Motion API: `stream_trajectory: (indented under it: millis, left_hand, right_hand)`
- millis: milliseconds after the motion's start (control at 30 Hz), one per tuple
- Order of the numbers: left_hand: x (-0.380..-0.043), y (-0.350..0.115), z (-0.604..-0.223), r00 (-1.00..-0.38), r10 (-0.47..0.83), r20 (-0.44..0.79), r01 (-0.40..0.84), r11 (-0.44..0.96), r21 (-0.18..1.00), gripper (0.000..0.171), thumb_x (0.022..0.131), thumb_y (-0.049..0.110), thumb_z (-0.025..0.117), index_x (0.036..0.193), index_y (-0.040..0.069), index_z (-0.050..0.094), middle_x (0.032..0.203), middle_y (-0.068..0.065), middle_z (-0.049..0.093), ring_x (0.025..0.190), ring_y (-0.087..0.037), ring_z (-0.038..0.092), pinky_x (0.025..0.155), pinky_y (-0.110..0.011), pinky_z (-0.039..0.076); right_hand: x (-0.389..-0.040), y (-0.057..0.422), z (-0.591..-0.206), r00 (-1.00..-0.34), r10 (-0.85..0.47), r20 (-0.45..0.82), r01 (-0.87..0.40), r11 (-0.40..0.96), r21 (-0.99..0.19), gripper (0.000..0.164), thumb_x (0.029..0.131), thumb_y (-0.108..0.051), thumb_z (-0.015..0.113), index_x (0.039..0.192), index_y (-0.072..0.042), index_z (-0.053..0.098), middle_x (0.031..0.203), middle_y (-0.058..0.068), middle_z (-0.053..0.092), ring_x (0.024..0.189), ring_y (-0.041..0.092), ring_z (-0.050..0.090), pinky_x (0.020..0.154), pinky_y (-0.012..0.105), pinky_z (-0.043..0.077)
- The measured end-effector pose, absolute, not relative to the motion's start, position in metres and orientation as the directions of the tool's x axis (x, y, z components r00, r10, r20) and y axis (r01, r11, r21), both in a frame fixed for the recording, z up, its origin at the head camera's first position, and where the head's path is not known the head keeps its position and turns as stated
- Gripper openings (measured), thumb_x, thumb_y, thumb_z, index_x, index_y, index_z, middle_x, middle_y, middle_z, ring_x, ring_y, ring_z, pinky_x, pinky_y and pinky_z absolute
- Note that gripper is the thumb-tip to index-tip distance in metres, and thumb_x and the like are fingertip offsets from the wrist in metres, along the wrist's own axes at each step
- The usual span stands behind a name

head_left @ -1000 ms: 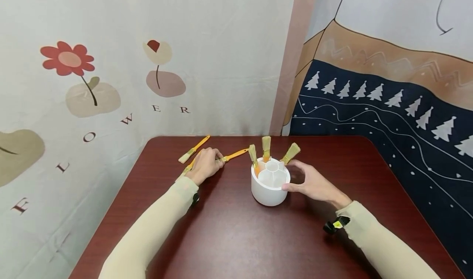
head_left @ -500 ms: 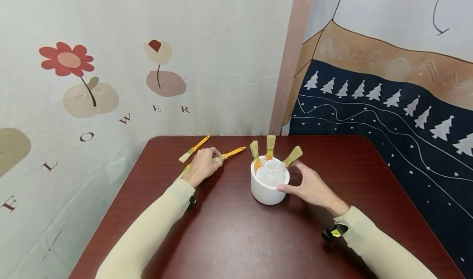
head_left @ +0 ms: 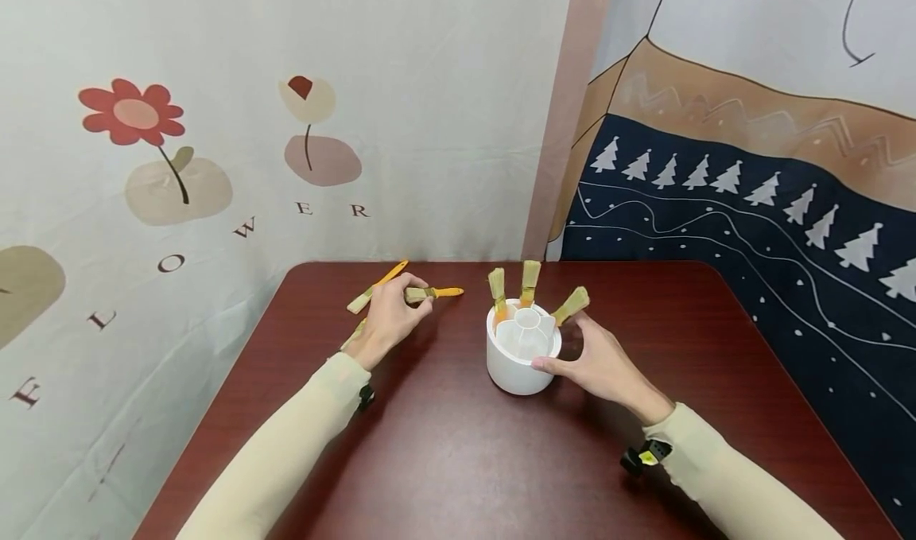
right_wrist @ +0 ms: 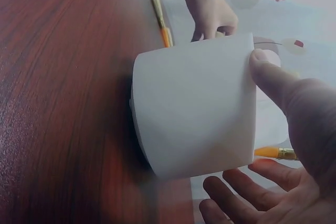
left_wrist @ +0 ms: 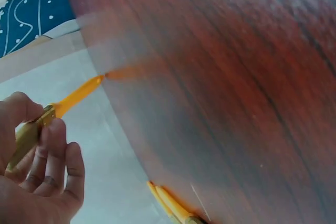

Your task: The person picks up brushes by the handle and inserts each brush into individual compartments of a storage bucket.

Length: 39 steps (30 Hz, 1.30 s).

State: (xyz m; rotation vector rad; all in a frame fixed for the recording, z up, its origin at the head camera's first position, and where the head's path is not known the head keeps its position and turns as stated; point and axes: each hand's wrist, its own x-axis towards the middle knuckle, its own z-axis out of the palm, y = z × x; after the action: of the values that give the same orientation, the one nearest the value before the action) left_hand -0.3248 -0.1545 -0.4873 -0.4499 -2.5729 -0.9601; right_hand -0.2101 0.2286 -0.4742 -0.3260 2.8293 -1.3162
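Note:
My left hand (head_left: 390,321) pinches a flat paintbrush (head_left: 449,292) at its bristles and metal band. In the left wrist view the yellow handle (left_wrist: 79,96) points away from the fingers, over the table edge. My right hand (head_left: 608,363) holds a white round divided holder (head_left: 521,377) at its right side. The thumb (right_wrist: 270,74) lies at the rim, and the other fingers spread along the far side. Three paintbrushes stand bristles up in the holder: one at the left (head_left: 497,287), one at the back (head_left: 530,281), and one leaning right (head_left: 572,304).
Two more paintbrushes lie on the table by the left hand, one behind it (head_left: 372,289) and one partly hidden under the wrist (head_left: 354,333). The dark red table (head_left: 458,460) meets a printed cloth wall (head_left: 444,126) at the back.
My left hand has picked the paintbrush up from the table, its handle now drawn left and turned nearly level. My right hand has turned the holder slightly, shifting the upright brushes to the right.

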Motion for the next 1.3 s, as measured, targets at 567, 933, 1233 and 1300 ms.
stream_trajectory:
  millis: [567,933,1233,1300]
  left_hand:
    - [-0.302,-0.145,-0.461,-0.803,0.121,0.584,0.534,0.583,0.613,0.024,0.097,0.011,0.092,0.120,0.007,0.083,0.095,-0.007,0.085,0.080,-0.022,0.084,0.078,-0.049,0.072]
    - [-0.286,-0.136,-0.444,-0.765,0.134,0.630,0.584,0.556,0.591,0.026,0.099,0.012,0.094,0.121,0.007,0.083,0.106,-0.008,0.083,0.083,-0.021,0.083,0.077,-0.042,0.072]
    - [-0.277,-0.133,-0.436,-0.791,0.140,0.596,0.577,0.495,0.650,0.027,0.102,0.008,0.091,0.126,0.004,0.079,0.117,-0.008,0.089,0.091,-0.022,0.090,0.079,-0.030,0.071]
    - [-0.274,-0.132,-0.434,-0.795,0.148,0.588,0.580,0.465,0.669,0.027,0.102,0.007,0.090,0.125,0.003,0.078,0.121,-0.009,0.089,0.094,-0.023,0.091,0.078,-0.024,0.068]
  right_hand:
    - [-0.204,0.217,-0.471,-0.971,-0.136,0.196,-0.236,0.682,-0.692,0.081,0.086,-0.052,0.105,0.145,-0.014,0.064,0.128,0.009,0.079,0.121,0.028,0.077,0.106,0.054,0.064]
    - [-0.196,0.217,-0.472,-0.970,-0.123,0.209,-0.234,0.710,-0.665,0.082,0.088,-0.056,0.103,0.146,-0.014,0.064,0.128,0.009,0.076,0.122,0.033,0.077,0.103,0.054,0.064]
    - [-0.191,0.218,-0.470,-0.971,-0.136,0.195,-0.232,0.710,-0.665,0.080,0.088,-0.052,0.104,0.144,-0.013,0.061,0.129,0.012,0.077,0.120,0.034,0.083,0.105,0.057,0.068]
    - [-0.191,0.219,-0.470,-0.972,-0.140,0.191,-0.232,0.710,-0.665,0.081,0.088,-0.053,0.104,0.144,-0.013,0.061,0.130,0.012,0.077,0.120,0.033,0.084,0.106,0.058,0.068]
